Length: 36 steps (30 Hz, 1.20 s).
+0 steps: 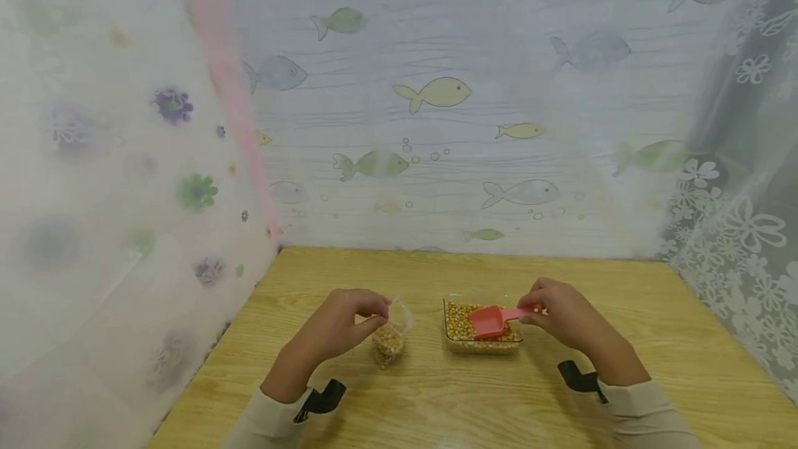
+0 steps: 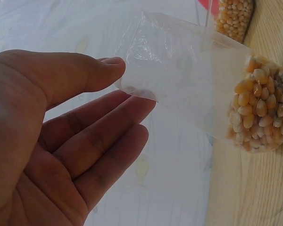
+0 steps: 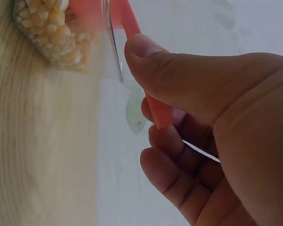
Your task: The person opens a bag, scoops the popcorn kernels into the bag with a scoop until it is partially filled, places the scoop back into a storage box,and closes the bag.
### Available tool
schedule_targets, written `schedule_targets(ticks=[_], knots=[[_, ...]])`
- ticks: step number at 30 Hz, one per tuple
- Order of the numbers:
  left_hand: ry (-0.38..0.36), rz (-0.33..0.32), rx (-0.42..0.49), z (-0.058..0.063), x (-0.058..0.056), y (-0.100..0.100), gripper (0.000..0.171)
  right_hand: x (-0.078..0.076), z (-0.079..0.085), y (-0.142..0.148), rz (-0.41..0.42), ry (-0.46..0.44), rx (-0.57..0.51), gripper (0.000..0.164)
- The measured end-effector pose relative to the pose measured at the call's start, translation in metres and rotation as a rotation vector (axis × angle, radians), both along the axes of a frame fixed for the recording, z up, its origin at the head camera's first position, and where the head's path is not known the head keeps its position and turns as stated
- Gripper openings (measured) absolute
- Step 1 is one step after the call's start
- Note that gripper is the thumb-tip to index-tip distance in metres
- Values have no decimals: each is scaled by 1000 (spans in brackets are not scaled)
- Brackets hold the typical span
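My left hand [image 1: 350, 321] pinches the top edge of a clear plastic bag [image 2: 179, 66] between thumb and fingers. Corn kernels [image 2: 262, 106] fill the bag's lower part, which hangs at the wooden table. To the right, a clear rectangular container [image 1: 483, 347] holds more corn kernels [image 1: 460, 324]. My right hand [image 1: 564, 314] grips the handle of a red scoop [image 1: 488, 322] between thumb and fingers. The scoop's bowl lies over the kernels inside the container, its handle crossing the right rim. In the right wrist view the handle's end [image 3: 161, 115] shows under the thumb.
A light wood-grain table [image 1: 436, 407] carries the bag and the container. Behind it hangs a sheet printed with fish [image 1: 436, 92], and a flowered sheet [image 1: 125, 179] borders the left side. Another sheet with white flowers [image 1: 751, 227] hangs at the right.
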<state>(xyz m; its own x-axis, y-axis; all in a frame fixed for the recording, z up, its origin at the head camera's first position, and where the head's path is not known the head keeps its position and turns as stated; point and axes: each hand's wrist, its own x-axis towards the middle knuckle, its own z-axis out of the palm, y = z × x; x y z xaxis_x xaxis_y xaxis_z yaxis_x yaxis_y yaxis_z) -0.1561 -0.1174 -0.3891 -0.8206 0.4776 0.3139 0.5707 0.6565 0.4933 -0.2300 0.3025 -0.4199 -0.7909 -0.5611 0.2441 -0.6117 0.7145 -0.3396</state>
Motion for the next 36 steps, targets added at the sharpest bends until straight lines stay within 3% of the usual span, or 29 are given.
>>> schedule_targets(ticks=[21,29,36], knots=[[2,-10,11,0,1,0,3,7,-3,-23,-3,-49,1,11],[-21,-9,15,-1,1,0,4,7,-7,-28,0,-8,34,10],[4,-19,5,-1,1,-1,4,7,-14,-29,14,71,36,11]])
